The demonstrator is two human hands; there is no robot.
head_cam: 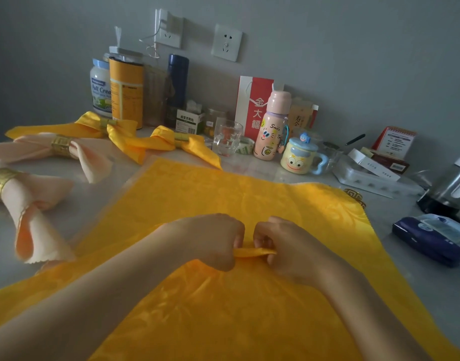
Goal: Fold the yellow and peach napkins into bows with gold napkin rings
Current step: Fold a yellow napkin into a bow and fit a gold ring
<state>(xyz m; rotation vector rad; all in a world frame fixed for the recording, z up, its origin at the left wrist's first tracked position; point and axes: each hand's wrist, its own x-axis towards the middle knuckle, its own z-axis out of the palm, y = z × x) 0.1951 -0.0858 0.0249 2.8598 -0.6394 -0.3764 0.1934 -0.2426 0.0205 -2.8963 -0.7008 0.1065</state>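
A yellow napkin [197, 194] lies spread flat on a pale surface [275, 170]. At its middle the left hand [210, 241] and right hand [288, 246], fingers curled, pinch one small raised fold [252, 252] between them. Peach bows [28, 199] and yellow bows [177, 142] (each cinched by a gold ring [62, 144]) lie at the far left. A spare ring [355, 197] shows at the napkin's right edge.

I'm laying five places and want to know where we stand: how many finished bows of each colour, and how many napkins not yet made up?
Yellow bows: 2
Peach bows: 2
Flat yellow napkin, not yet a bow: 1
Total: 5 napkins
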